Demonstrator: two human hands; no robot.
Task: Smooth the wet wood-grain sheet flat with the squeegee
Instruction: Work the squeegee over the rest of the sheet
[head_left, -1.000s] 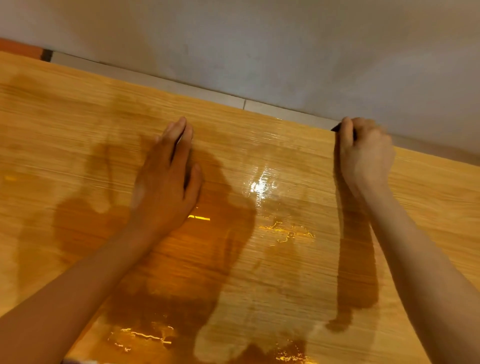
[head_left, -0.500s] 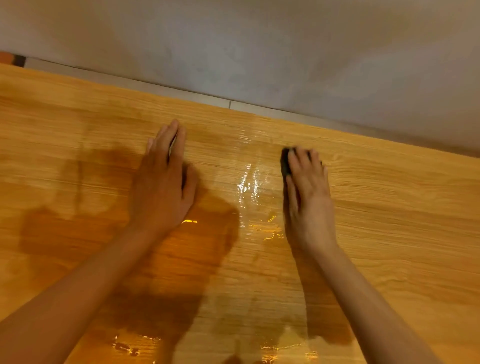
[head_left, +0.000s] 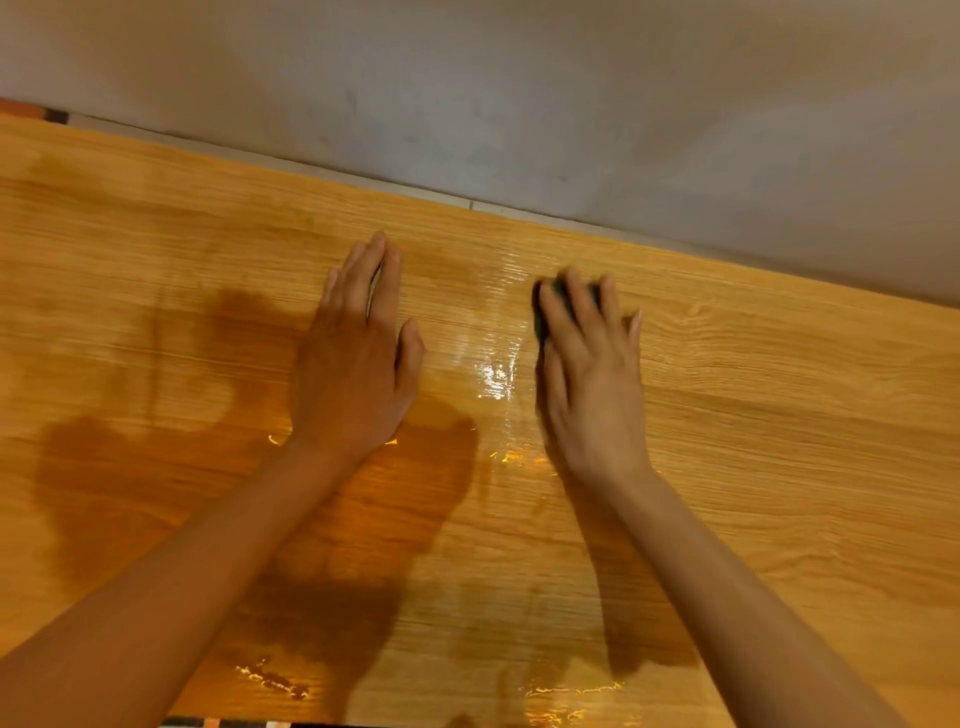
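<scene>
- Head view, sheet: the wood-grain sheet (head_left: 727, 467) fills nearly all of the frame, grain running left to right. Its far edge runs on a slant, higher at the left, against a pale strip (head_left: 311, 165) at the foot of the grey wall (head_left: 519, 78).
- Head view, wet areas: a bright wet glare (head_left: 496, 374) lies on the sheet between your two hands. Smaller glints sit just below your wrists and along the near edge. Dark shadows of your arms fall across the left and lower middle of the sheet.
- Head view, your left hand (head_left: 358, 364): laid palm-down and flat on the sheet, fingers straight and close together, thumb out to the side. It holds nothing and presses on the sheet left of the glare.
- Head view, your right hand (head_left: 592, 374): palm-down on the sheet, just right of the glare, well apart from the left hand. It is blurred. Its fingers lie over the squeegee (head_left: 550, 304), and the thumb side appears to run along the tool's left edge.
- Head view, squeegee: only a dark patch shows, at the fingertips and along the left side of the right hand. It lies on the sheet, short of the far edge. Its shape and blade cannot be made out through the blur.
- Head view, near edge: a thin band of patterned tiles (head_left: 228, 723) shows at the bottom, left of centre.
</scene>
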